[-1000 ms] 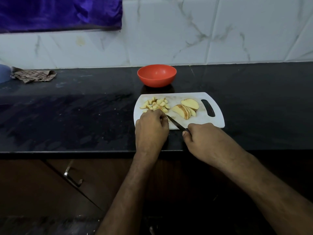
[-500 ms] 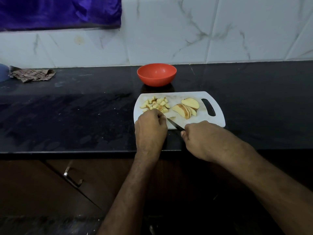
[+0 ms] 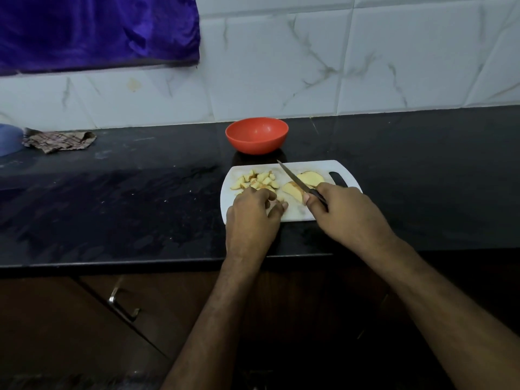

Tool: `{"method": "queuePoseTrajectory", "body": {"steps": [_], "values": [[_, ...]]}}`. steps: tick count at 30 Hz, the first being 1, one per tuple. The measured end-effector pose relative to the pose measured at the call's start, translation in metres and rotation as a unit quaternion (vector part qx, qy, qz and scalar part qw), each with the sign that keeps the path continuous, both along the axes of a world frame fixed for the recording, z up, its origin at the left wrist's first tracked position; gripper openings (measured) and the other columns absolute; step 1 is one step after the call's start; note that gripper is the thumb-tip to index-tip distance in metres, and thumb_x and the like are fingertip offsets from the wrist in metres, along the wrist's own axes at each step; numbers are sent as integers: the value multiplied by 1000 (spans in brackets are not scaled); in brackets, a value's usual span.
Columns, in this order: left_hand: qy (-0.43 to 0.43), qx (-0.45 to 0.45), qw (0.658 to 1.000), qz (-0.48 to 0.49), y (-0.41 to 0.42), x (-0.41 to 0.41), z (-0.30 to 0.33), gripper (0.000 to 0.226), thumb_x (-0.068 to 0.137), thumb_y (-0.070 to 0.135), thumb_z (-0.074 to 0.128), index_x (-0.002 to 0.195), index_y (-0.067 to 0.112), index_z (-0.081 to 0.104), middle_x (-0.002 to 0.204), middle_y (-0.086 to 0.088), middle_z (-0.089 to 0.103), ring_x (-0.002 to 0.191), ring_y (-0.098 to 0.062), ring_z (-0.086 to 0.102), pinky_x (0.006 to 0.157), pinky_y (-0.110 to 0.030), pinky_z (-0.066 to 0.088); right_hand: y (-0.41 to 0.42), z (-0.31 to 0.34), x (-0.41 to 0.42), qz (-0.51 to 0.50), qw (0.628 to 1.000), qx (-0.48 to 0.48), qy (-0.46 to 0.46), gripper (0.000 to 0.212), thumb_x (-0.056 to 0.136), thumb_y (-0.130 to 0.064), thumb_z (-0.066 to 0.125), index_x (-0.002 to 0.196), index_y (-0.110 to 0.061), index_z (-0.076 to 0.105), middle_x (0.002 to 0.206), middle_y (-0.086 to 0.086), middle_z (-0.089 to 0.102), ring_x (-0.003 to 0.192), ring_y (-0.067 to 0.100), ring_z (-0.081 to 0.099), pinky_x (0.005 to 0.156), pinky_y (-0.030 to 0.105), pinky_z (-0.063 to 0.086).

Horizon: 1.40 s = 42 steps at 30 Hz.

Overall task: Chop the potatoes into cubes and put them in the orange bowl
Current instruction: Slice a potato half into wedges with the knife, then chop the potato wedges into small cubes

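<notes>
An orange bowl (image 3: pixel 256 136) stands on the black counter just behind a white cutting board (image 3: pixel 306 168). A pile of several potato cubes (image 3: pixel 261 178) lies on the board's left part, and potato slices (image 3: pixel 311 178) lie to the right. My left hand (image 3: pixel 250 218) rests on the near edge of the pile, its fingers curled over a small potato piece that is mostly hidden. My right hand (image 3: pixel 346 218) grips the black handle of a knife (image 3: pixel 291 175). The blade is raised and points up and left across the slices toward the bowl.
A crumpled checked cloth (image 3: pixel 59 140) and a blue object (image 3: pixel 8 142) lie at the counter's far left. Purple fabric (image 3: pixel 95 32) hangs on the tiled wall. A cabinet handle (image 3: pixel 123 308) sits below the counter's front edge.
The knife has lifted off the board and swung so its tip points toward the bowl. My right hand moved forward over the board. My left hand stayed by the cubes.
</notes>
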<state>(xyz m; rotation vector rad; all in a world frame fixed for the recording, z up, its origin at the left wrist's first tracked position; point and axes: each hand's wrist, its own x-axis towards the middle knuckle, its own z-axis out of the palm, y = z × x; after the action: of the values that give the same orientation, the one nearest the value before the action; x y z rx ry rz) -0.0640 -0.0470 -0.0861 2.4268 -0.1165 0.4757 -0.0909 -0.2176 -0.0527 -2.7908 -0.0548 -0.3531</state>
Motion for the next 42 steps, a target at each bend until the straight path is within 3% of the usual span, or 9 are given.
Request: {"method": "queuePoseTrajectory", "body": {"steps": [4, 10, 14, 18, 22, 26, 31, 37, 42], "values": [[16, 26, 999, 11, -4, 8, 5, 20, 89, 43, 70, 95, 24, 72, 97, 8, 64, 90, -12, 60, 79, -38, 54, -2, -15, 13, 11, 995, 41, -88, 38, 101, -55, 40, 84, -23, 52, 66, -4, 56, 66, 22, 57, 56, 34, 45], [4, 60, 997, 48, -8, 21, 7, 14, 92, 31, 64, 86, 19, 68, 92, 5, 64, 83, -13, 59, 64, -30, 45, -8, -26, 20, 41, 991, 46, -117, 37, 100, -56, 42, 78, -27, 47, 58, -8, 46, 61, 21, 51, 52, 32, 34], [-25, 36, 994, 95, -6, 25, 14, 9, 91, 25, 71, 87, 17, 67, 96, 4, 60, 87, -15, 58, 69, -35, 52, -8, -28, 22, 19, 992, 40, -116, 36, 101, -55, 43, 80, -26, 47, 59, -8, 45, 62, 20, 48, 53, 32, 30], [-32, 10, 997, 64, -6, 24, 10, 5, 92, 18, 68, 87, 16, 69, 94, 6, 61, 86, -14, 58, 73, -37, 53, -9, -31, 22, 2, 990, 65, -126, 33, 101, -52, 45, 81, -26, 46, 60, -6, 49, 61, 20, 51, 53, 32, 36], [-86, 21, 996, 13, -9, 23, 6, 19, 94, 23, 65, 110, 15, 72, 109, 2, 61, 102, -17, 55, 83, -34, 49, -11, -32, 25, -11, 985, 99, -139, 37, 101, -50, 48, 74, -26, 42, 61, -5, 48, 54, 16, 50, 51, 31, 37], [-82, 117, 988, -55, -19, 24, 11, 45, 91, 29, 69, 134, 21, 63, 120, 1, 69, 109, -24, 54, 91, -38, 44, -16, -32, 26, -18, 977, 169, -127, 41, 100, -49, 51, 70, -21, 45, 58, -3, 49, 51, 16, 51, 49, 31, 36], [-95, 151, 983, -34, -20, 26, 8, 31, 87, 36, 72, 116, 23, 73, 99, 4, 70, 99, -21, 53, 84, -41, 45, -20, -29, 23, -9, 968, 224, -117, 41, 101, -47, 52, 68, -23, 46, 54, -5, 45, 47, 10, 45, 49, 24, 30], [-59, 113, 991, -47, -19, 32, 7, 38, 86, 39, 74, 120, 23, 70, 106, 2, 64, 102, -20, 49, 86, -36, 43, -19, -28, 22, -4, 968, 222, -114, 41, 101, -45, 52, 68, -23, 45, 56, -5, 44, 47, 11, 45, 48, 24, 29], [-82, 130, 988, -25, -20, 29, 9, 28, 84, 43, 75, 102, 24, 67, 96, 6, 60, 93, -15, 47, 75, -31, 36, -18, -30, 22, -3, 976, 183, -119, 42, 100, -49, 53, 68, -23, 44, 60, -4, 48, 51, 13, 48, 49, 29, 35]]}}
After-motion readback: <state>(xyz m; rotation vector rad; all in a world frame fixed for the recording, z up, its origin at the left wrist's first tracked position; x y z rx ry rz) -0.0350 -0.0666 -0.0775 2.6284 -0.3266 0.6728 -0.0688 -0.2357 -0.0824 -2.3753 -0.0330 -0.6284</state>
